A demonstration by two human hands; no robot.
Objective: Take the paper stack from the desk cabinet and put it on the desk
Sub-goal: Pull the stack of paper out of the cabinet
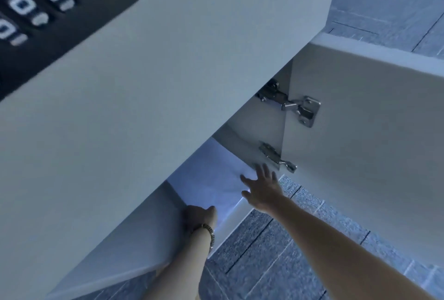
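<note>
I'm reaching both arms into the open desk cabinet (pixel 252 141): right hand (pixel 263 188) spread flat on paper stack (pixel 211 179), left hand (pixel 198 215) curled at its near corner, grip unclear.

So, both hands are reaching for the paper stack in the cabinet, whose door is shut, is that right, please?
Not quite: the door is swung open, its hinges exposed, as the head view shows. Otherwise yes: the left hand and right hand are reaching for the paper stack in the cabinet.

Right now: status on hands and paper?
Left hand at paper stack edge, grip unclear. Right hand open, fingers spread on stack. Cabinet door open; nothing blocking.
</note>
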